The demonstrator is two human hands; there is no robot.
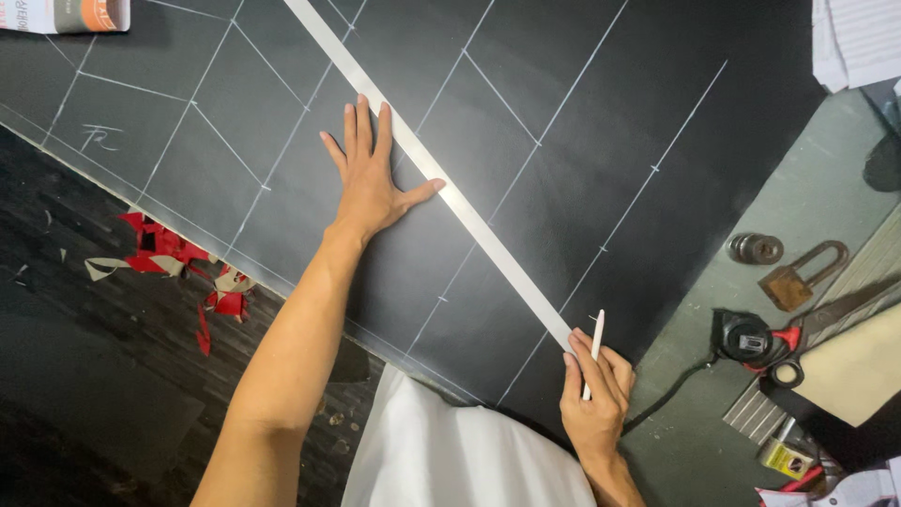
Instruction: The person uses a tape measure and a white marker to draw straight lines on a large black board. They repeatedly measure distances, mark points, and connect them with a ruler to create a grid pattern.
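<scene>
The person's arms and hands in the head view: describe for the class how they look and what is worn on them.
Both arms are bare, with no sleeves showing, and neither the left hand nor the right hand wears a glove. No rings, watch or bracelet show. The right hand's fingernails look long and pale. A white garment covers the body between the arms.

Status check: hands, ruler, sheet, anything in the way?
Left hand flat, pinning ruler on black sheet. Right hand grips white marking pencil at ruler's near end. Line unobstructed.
</scene>
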